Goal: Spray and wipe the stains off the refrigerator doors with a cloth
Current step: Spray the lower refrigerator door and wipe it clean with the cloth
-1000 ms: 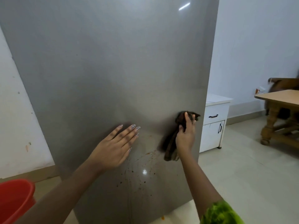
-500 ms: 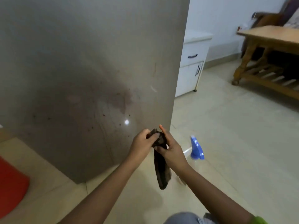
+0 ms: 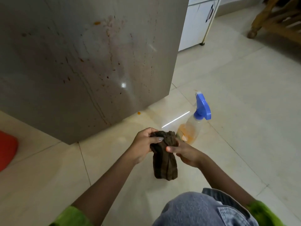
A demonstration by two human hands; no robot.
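Observation:
The grey refrigerator door (image 3: 57, 75) fills the upper left, its lower part speckled with orange and brown stains and drip lines. In front of it, above the floor, both hands hold a dark brown cloth (image 3: 164, 162) that hangs down in a bunch. My left hand (image 3: 143, 145) grips its top, thumb over the fabric. My right hand (image 3: 185, 152) pinches it from the right side. A clear spray bottle (image 3: 193, 128) with a blue trigger head stands on the floor just beyond my right hand.
A red bucket (image 3: 7, 149) sits at the left edge. A white cabinet (image 3: 195, 23) stands right of the refrigerator, and wooden furniture legs (image 3: 267, 22) occupy the top right. An orange drop (image 3: 139, 113) lies on the beige tiles under the door. My knee in blue denim (image 3: 203, 211) shows below.
Both hands left the door, came down and met on the cloth. My view tilted down toward the floor, bringing the spray bottle and the door's lower stains closer.

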